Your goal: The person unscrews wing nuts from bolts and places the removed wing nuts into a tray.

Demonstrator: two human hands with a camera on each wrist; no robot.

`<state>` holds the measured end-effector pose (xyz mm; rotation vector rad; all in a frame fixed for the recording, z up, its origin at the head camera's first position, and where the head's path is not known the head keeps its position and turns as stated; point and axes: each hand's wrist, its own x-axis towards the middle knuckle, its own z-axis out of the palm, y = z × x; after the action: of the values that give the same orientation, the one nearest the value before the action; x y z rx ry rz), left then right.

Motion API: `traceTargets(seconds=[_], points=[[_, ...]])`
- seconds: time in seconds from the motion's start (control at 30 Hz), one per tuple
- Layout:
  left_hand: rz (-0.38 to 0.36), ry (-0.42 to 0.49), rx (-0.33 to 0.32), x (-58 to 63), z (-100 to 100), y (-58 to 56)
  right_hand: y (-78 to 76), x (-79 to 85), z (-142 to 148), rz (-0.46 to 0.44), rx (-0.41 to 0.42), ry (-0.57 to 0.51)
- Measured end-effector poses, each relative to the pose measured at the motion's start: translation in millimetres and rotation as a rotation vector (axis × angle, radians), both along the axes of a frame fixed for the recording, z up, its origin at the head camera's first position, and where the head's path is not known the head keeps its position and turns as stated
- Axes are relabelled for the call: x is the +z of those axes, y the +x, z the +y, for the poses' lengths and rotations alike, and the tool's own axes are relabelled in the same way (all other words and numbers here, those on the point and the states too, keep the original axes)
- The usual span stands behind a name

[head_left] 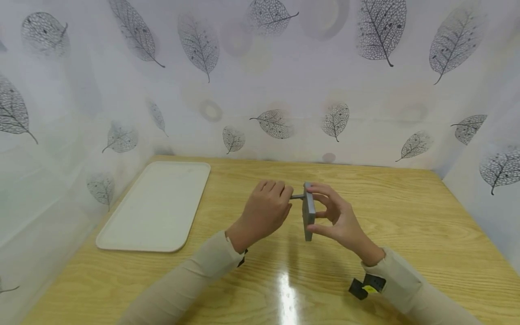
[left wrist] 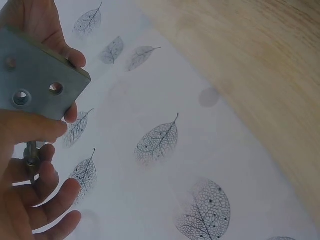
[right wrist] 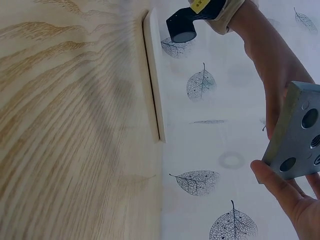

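A thick grey metal plate (head_left: 308, 212) with several round holes is held on edge above the table. My right hand (head_left: 337, 219) grips it by its edges, thumb below and fingers above. From the left, my left hand (head_left: 266, 205) holds a thin metal rod (head_left: 298, 197) whose far end meets the plate's left face. In the left wrist view, part of the rod (left wrist: 32, 154) shows among the fingers, just below the plate (left wrist: 37, 75); its kind is unclear. The right wrist view shows the plate's holed face (right wrist: 300, 135), and at least one hole looks threaded.
A white rectangular tray (head_left: 156, 207) lies at the left of the wooden table (head_left: 386, 203). Behind the table hangs a pale curtain (head_left: 292, 90) printed with leaves. A black wrist camera (head_left: 359, 288) is strapped by the right sleeve.
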<state>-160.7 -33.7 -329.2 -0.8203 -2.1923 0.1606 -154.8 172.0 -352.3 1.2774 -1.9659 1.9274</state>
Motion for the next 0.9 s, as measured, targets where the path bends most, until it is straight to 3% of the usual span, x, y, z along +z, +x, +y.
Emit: traceTargets(seconds=[0.5, 0.9], points=[[0.089, 0.064, -0.033, 1.1, -1.0, -0.6, -0.8, 0.4, 0.0, 0.019, 0.001, -0.013], [0.073, 0.063, -0.044, 0.2, 2.7, 2.0, -0.7, -1.3, 0.9, 0.007, -0.006, 0.001]])
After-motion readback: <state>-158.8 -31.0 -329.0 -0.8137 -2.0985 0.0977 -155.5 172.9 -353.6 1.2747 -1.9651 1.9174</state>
